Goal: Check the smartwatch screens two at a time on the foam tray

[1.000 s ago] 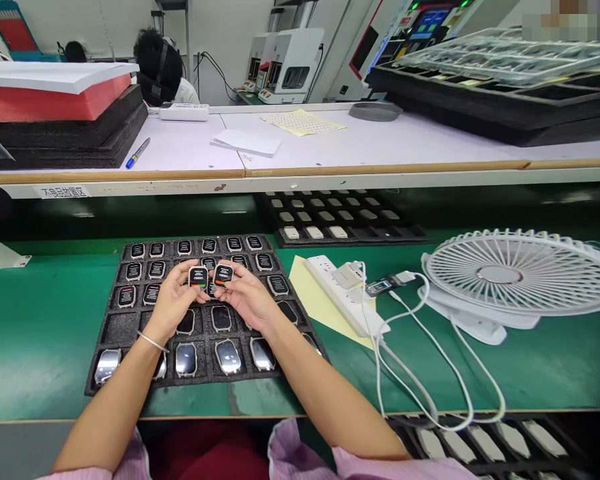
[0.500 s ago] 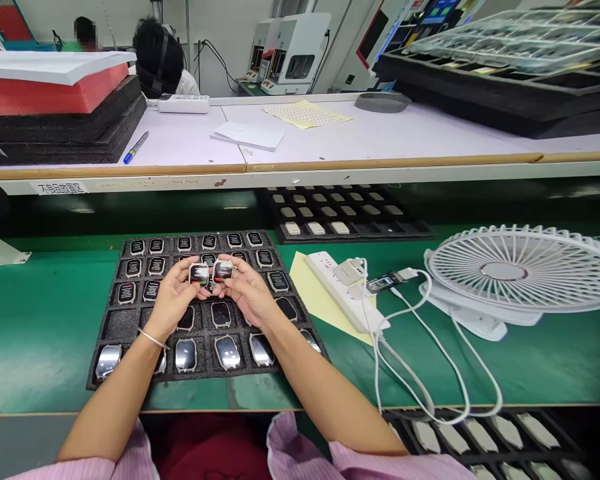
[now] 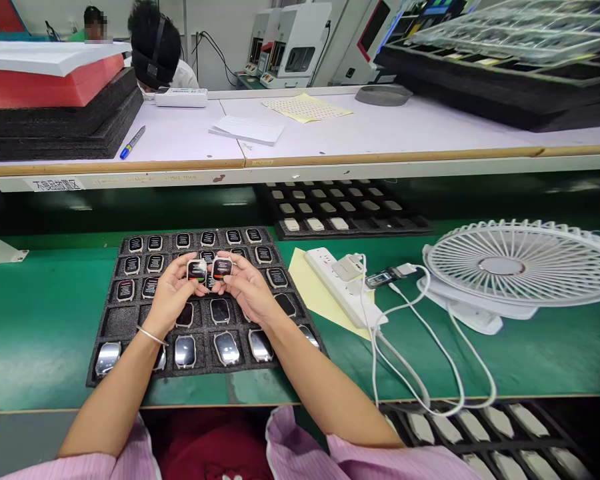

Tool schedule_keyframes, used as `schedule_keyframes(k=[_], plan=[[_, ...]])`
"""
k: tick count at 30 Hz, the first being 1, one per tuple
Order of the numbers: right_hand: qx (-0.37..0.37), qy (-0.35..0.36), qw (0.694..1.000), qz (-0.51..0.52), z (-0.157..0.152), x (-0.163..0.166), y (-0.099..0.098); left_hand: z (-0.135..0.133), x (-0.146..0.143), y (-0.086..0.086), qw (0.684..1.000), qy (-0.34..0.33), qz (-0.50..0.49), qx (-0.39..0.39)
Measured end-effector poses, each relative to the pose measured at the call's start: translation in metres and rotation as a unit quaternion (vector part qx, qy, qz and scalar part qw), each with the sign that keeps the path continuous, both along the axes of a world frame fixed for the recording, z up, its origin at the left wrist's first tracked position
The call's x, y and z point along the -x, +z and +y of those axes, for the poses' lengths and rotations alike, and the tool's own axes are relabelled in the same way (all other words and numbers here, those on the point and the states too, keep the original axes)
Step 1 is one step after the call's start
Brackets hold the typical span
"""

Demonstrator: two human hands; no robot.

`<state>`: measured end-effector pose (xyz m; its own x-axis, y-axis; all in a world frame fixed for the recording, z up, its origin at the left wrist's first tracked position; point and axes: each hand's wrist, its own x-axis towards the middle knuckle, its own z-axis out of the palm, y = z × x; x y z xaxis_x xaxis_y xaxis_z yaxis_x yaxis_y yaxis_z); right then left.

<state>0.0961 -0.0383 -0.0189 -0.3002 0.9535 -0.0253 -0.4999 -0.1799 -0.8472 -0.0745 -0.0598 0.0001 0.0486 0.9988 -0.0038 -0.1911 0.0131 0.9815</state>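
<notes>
My left hand (image 3: 171, 297) pinches a small square watch body (image 3: 197, 270) with a lit screen. My right hand (image 3: 249, 291) holds a second watch body (image 3: 222, 268) the same way, right beside the first. Both hands hover over the middle of a black foam tray (image 3: 115, 323) on the green bench. The tray's far rows hold several watch bodies with lit screens (image 3: 155, 243). Its near row holds several with dark, shiny screens (image 3: 227, 347). A thin bracelet sits on my left wrist.
A white power strip (image 3: 339, 289) on a yellow sheet lies right of the tray, its white cables looping toward me. A white fan (image 3: 523, 265) lies flat at the right. Another black tray (image 3: 337, 212) sits under the shelf. People sit beyond the shelf at the far left.
Both hands and the two watch bodies stay together over the tray; they sit slightly farther up the tray. The view has tipped down a little.
</notes>
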Motion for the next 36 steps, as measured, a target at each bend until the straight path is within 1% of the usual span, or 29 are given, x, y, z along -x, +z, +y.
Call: schedule_keyframes(k=[16, 24, 36], plan=[[-0.022, 0.009, 1.0, -0.014, 0.0005, 0.0003, -0.0045, 0.0017, -0.0009, -0.0035, 1.0, -0.004, 0.003, -0.004], [-0.034, 0.008, 0.999, -0.023, 0.0002, 0.0001, -0.0046, 0.0031, -0.0024, -0.005, 1.0, 0.001, -0.012, -0.004], [-0.032, 0.006, 0.999, -0.032, -0.0007, 0.0015, -0.0034, 0.0023, -0.003, -0.0035, 1.0, 0.0, -0.02, 0.002]])
